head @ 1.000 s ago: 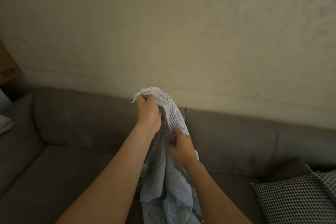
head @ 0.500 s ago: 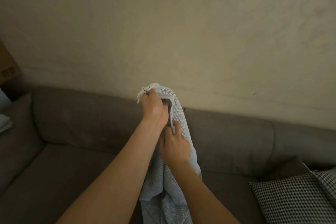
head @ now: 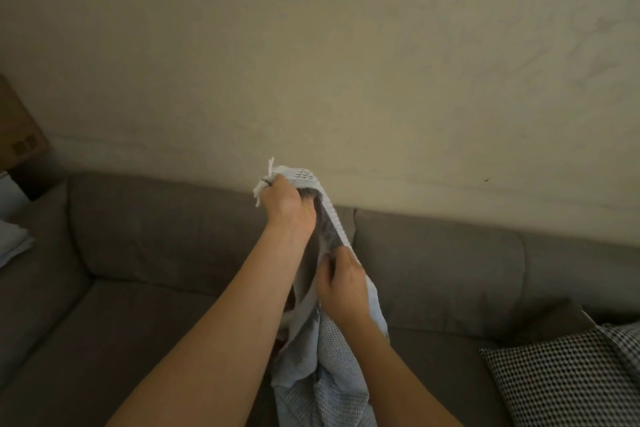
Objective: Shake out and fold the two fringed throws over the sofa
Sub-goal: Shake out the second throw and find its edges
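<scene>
Throw (head: pixel 332 374) edge longer between left hand (head: pixel 287 204) and right hand (head: pixel 341 288) than before

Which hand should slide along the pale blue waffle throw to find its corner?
Probably the right hand: it grips the pale blue waffle throw lower down, while the left hand holds the fringed corner high.

Throw (head: pixel 332 374) in left hand (head: pixel 289 204), right hand (head: pixel 341 288)

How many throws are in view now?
1: the throw hangs over the sofa, left hand gripping its fringed top, right hand lower. A second may be out of view.
</scene>
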`<state>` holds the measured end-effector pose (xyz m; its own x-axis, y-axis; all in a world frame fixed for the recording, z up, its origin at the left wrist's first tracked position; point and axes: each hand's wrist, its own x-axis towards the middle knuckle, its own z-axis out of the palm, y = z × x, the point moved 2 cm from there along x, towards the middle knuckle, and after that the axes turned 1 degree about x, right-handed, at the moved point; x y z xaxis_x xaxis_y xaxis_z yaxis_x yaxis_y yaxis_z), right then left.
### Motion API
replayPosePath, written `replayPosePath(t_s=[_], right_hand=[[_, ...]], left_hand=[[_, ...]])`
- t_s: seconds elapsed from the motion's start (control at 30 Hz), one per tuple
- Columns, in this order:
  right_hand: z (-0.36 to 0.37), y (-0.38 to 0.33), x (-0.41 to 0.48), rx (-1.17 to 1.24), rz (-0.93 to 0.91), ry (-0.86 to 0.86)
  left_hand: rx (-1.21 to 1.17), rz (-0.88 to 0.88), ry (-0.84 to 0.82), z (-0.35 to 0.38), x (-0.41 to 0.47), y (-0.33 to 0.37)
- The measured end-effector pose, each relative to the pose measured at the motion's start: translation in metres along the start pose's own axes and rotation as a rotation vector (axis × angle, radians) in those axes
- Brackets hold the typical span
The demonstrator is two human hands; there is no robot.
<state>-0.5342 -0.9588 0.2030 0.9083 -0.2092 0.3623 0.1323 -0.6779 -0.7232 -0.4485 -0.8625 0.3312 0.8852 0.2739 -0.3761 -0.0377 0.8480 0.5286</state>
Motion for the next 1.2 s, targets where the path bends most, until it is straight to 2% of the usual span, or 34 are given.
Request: replayPosePath(t_s=[0.13, 0.33, 0.43, 0.57, 0.67, 0.77, 0.83, 0.9, 1.07, 1.13, 1.2], right_hand=[[-0.007, 0.008, 0.0, 0.199, 0.084, 0.037], [-0.017, 0.007, 0.006, 0.265, 0.045, 0.036], [-0.017, 0.008, 0.005, 0.22, -0.013, -0.009], [-0.011, 0.017, 0.013, 0.065, 0.086, -0.088], [-0.013, 0.018, 0.024, 0.078, 0.209, -0.046], [-0.017, 0.019, 0.027, 0.209, 0.264, -0.023], [-0.018, 0.021, 0.029, 0.262, 0.272, -0.027], [-0.021, 0.024, 0.031, 0.291, 0.288, -0.033], [-0.025, 0.031, 0.035, 0.247, 0.201, -0.064], [-0.025, 0.03, 0.036, 0.238, 0.15, -0.038], [-0.025, 0.026, 0.038, 0.239, 0.117, -0.02]], left_hand=[[0.032, 0.028, 0.054, -0.01, 0.013, 0.005], [0.153, 0.113, 0.066, -0.014, 0.018, 0.012], [0.377, 0.245, 0.107, -0.018, 0.029, 0.015], [0.818, 0.407, 0.192, -0.028, 0.039, 0.022], [1.085, 0.369, 0.173, -0.043, 0.047, 0.022], [1.186, 0.324, 0.199, -0.063, 0.053, 0.019], [1.172, 0.352, 0.189, -0.075, 0.051, 0.017], [1.103, 0.331, 0.101, -0.082, 0.045, 0.014], [0.951, 0.02, 0.018, -0.091, 0.048, 0.003], [1.105, 0.088, -0.01, -0.096, 0.048, 0.0], [1.398, 0.211, -0.09, -0.101, 0.049, -0.004]])
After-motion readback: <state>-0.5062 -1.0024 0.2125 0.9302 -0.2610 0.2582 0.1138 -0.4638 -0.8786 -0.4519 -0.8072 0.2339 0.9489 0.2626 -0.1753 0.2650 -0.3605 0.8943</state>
